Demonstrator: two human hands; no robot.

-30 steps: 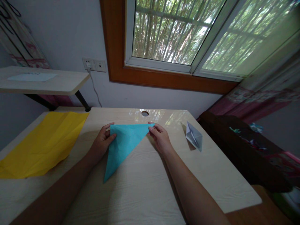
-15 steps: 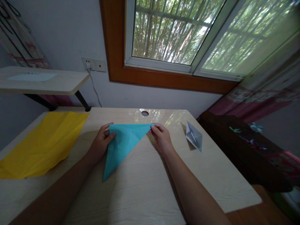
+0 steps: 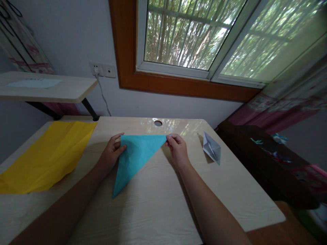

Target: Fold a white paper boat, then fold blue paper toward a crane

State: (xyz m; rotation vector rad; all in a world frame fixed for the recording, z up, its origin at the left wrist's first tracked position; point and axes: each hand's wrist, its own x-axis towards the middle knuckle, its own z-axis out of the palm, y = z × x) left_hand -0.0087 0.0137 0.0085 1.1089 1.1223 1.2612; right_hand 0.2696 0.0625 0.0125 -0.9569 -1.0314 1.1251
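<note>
A turquoise sheet of paper [image 3: 136, 156], folded into a triangle, is held up over the table with its long straight edge at the top and one point hanging toward me. My left hand [image 3: 112, 151] grips its upper left corner, thumb in front and the other fingers behind. At the upper right tip, my right hand [image 3: 176, 148] pinches the paper between thumb and fingers. The fingers behind the sheet are partly hidden.
Yellow paper [image 3: 51, 156] lies on the table [image 3: 158, 211] at the left, below a raised shelf [image 3: 76, 90]. A folded grey-white paper shape [image 3: 212, 149] stands at the right. A round hole [image 3: 158, 123] pierces the table's back, under a window [image 3: 189, 37].
Both hands and the turquoise paper have shifted very slightly to the right. The grip of each hand looks the same.
</note>
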